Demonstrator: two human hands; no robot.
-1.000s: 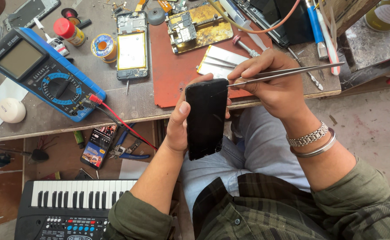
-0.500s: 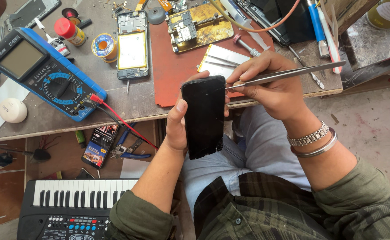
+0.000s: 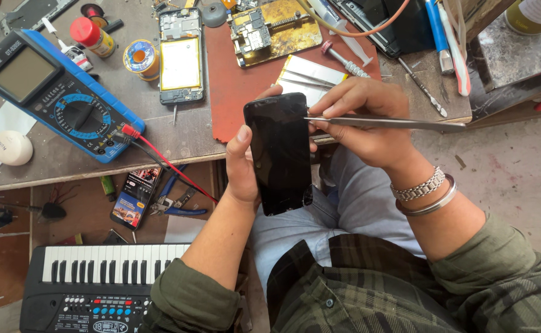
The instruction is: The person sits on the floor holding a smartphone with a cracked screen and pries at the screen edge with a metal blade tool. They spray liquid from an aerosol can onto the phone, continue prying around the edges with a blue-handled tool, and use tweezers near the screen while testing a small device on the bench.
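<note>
Gripping the black glass-fronted smartphone point(image 3: 280, 154) from its left edge, your left hand point(image 3: 241, 166) has the thumb laid on the front rim and the fingers curled behind, so the phone stands nearly upright over your lap, just off the front edge of the worn wooden workbench point(image 3: 178, 139). Your right hand point(image 3: 363, 120) is closed around a long thin steel pry tool point(image 3: 384, 123), pinched between thumb and fingers, and its tip touches the phone's upper right edge. Two silver metal bracelets point(image 3: 423, 192) sit on that wrist. On the bench beyond lie a red rubber mat point(image 3: 233, 86), an opened phone with its yellow battery showing point(image 3: 181, 61) and a blue digital multimeter point(image 3: 55, 92) with red and black leads. Below the bench, near your left elbow, is a small black keyboard with white keys point(image 3: 104, 280).
</note>
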